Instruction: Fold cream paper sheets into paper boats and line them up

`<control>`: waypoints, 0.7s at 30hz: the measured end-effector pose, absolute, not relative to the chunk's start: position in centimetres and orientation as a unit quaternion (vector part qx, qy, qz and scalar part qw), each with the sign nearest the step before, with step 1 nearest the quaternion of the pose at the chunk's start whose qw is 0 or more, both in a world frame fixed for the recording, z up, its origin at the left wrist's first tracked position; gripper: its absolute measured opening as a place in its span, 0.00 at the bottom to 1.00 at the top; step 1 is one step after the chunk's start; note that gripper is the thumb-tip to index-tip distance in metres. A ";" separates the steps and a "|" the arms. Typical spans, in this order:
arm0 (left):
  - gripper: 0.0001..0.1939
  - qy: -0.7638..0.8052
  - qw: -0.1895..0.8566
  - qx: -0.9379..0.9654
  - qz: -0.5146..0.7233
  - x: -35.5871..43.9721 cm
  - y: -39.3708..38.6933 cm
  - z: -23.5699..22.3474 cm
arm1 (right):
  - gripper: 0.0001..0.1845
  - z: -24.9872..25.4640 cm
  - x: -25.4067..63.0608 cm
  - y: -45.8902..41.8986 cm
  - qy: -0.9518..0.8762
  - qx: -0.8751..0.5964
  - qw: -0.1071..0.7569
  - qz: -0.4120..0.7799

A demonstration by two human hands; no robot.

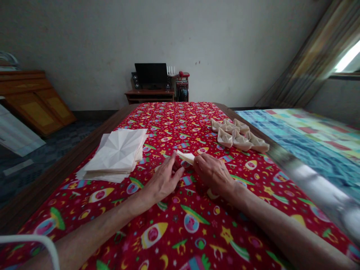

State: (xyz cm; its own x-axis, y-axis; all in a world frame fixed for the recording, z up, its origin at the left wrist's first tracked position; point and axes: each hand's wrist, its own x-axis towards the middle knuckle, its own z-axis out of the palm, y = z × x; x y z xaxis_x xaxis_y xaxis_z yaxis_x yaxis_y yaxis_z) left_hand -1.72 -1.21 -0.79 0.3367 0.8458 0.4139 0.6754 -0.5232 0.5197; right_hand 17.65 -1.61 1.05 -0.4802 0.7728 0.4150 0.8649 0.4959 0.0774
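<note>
A small folded piece of white paper (186,156) is held at its right end by my right hand (213,171), whose fingers are curled closed around it. My left hand (165,177) is beside the paper's left tip, thumb apart from the fingers; its fingertips reach that tip, though contact is hard to make out. To the left lies a stack of creased square paper sheets (118,150), the top one marked with radiating fold lines. Several folded paper boats (240,138) stand grouped at the right.
A red patterned cloth (180,123) covers the long table. Its brown edge (92,146) shows on the left. Beyond the far end are a monitor (151,74) and speakers. A bed (315,146) is to the right, a wooden cabinet (39,101) to the left. A white curved tube (46,242) crosses the lower left corner.
</note>
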 end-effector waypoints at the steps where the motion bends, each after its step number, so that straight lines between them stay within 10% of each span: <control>1: 0.22 0.473 0.157 0.802 0.330 -1.2 -1.3 -0.7 | 0.10 1.0 17.6 -1.7 -0.847 -0.481 0.180 -0.136; 11: 0.10 0.522 0.195 0.768 0.317 1.9 -0.8 0.6 | 0.10 0.0 17.2 -1.6 -0.835 -0.454 0.297 -0.093; 21: 0.05 0.503 0.110 0.792 0.329 2.6 -0.1 0.5 | 0.10 2.0 17.2 -1.8 -0.789 -0.576 0.191 -0.095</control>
